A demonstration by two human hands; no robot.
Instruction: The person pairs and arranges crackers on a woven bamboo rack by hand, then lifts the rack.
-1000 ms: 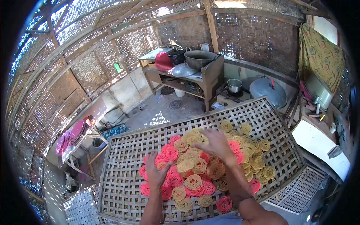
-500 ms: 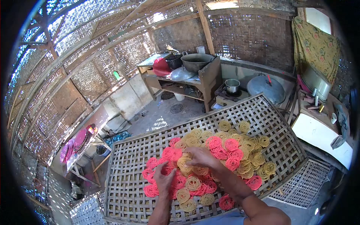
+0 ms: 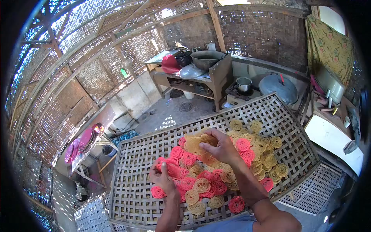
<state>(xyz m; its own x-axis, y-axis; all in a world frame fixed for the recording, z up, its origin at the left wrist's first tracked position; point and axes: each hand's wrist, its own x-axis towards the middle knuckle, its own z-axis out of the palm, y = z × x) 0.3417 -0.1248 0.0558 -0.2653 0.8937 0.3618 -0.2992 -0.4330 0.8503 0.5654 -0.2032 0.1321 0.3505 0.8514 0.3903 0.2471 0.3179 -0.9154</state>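
Note:
My right hand point(image 3: 222, 148) is closed around several yellow noodle crackers point(image 3: 194, 144), thin lacy coiled rounds, lifted over the pile with the thumb on top. My left hand point(image 3: 164, 180) is closed on pink noodle crackers point(image 3: 172, 169) at the pile's left side, thumb pointing up; its other fingertips are partly hidden. Beneath both hands, pink and yellow rounds lie mixed and overlapping on a woven bamboo tray point(image 3: 135, 162). A single pink round point(image 3: 236, 204) lies apart near the front edge.
Beyond the tray stands a wooden shelf point(image 3: 220, 77) with a big dark pan point(image 3: 206, 60). A small pot point(image 3: 244, 84) and a large domed lid point(image 3: 278, 89) are at the back right. Another woven rack point(image 3: 309, 193) sits lower right; a low table point(image 3: 83, 152) is at left.
My right hand has risen off the pile with yellow crackers in it. My left hand has shifted slightly left and closed on pink crackers. The view has shifted a little.

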